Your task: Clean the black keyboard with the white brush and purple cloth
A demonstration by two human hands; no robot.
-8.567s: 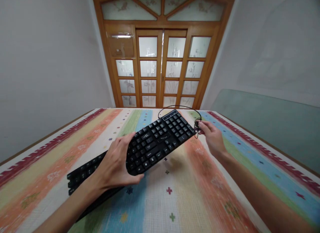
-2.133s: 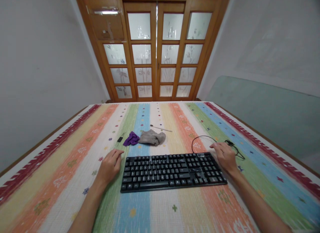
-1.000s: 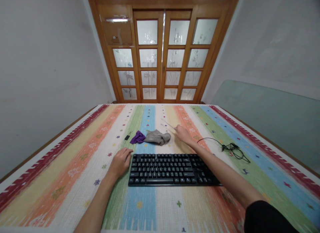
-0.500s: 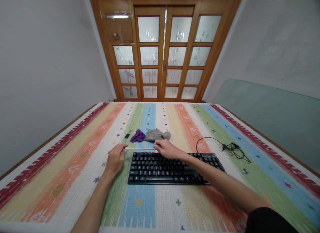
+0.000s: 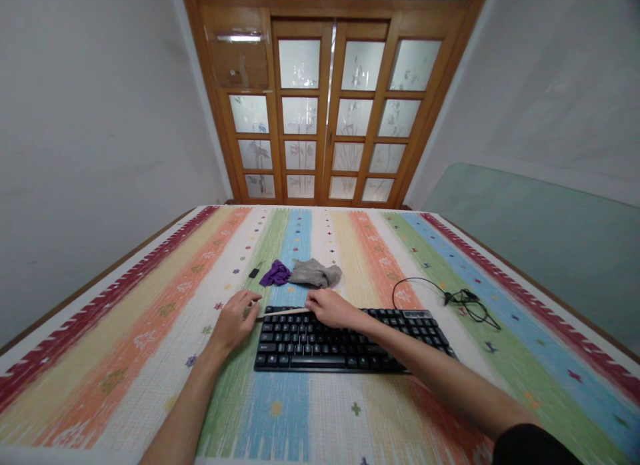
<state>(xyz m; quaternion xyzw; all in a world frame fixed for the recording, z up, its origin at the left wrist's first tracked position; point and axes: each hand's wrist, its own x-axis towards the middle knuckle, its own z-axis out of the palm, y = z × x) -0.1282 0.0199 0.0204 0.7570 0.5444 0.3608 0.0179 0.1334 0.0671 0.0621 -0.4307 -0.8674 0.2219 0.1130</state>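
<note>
A thin pale stick [image 5: 285, 312] lies level over the upper left keys of a black keyboard [image 5: 325, 360]. My right hand [image 5: 333, 308] is closed around the stick's right end, its fingers hiding that end. My left hand [image 5: 237, 320] is beside the keyboard's upper left corner, with thumb and fingers apart. The stick's left end meets the left thumb area; I cannot tell whether they touch. Just beyond the hands are a crumpled purple cloth [image 5: 275, 273] and a grey cloth [image 5: 313, 273].
A small black object [image 5: 254, 273] sits left of the purple cloth. The keyboard's cable [image 5: 470, 298] is bundled at the right. A striped cloth [image 5: 150, 318] covers the table. Wooden doors with glass panes [image 5: 327, 112] stand beyond, between pale walls.
Both hands have shifted slightly toward me, and the stick has come down from behind the keyboard onto its top rows. The left thumb and fingers have spread apart.
</note>
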